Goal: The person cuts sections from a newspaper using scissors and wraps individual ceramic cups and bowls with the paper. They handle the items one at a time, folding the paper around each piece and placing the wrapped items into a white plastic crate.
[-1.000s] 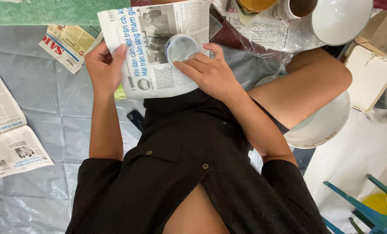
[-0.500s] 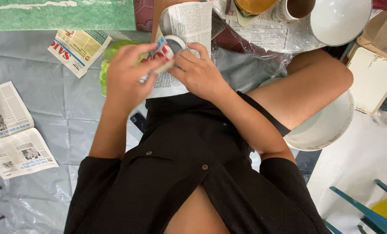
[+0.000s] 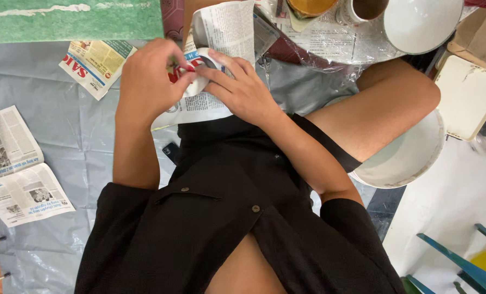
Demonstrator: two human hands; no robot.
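A person in a black button shirt sits on a grey plastic floor sheet [image 3: 63,141], seen from above, wrapping a small white cup [image 3: 202,81] in a sheet of newspaper [image 3: 226,32]. The cup lies on its side at the top centre of the view, in front of the person's chest, half covered by the paper, with only part of its pale rim and wall showing.

The cup looks ceramic or glazed, so it is probably light, rigid, smooth and breakable. The paper is thin, limp and easily torn. A sound hold would likely be around the cup's wall through the paper, not by the rim alone.

The left hand [image 3: 148,81] is curled, fingers bent inward, pressing a printed fold of paper against the cup's side. The right hand [image 3: 240,92] lies flatter, fingers stretched and slightly spread, fingertips resting on the rim and on the paper under it. The 2 hands sit close together, both closed lightly onto the cup and its wrapping, fingertips almost meeting.

Around them: a folded newspaper piece [image 3: 96,65] to the upper left, 2 more sheets [image 3: 14,174] at the left edge, a large white bowl [image 3: 422,24] at the upper right, and another white bowl [image 3: 409,158] beside the bare knee.
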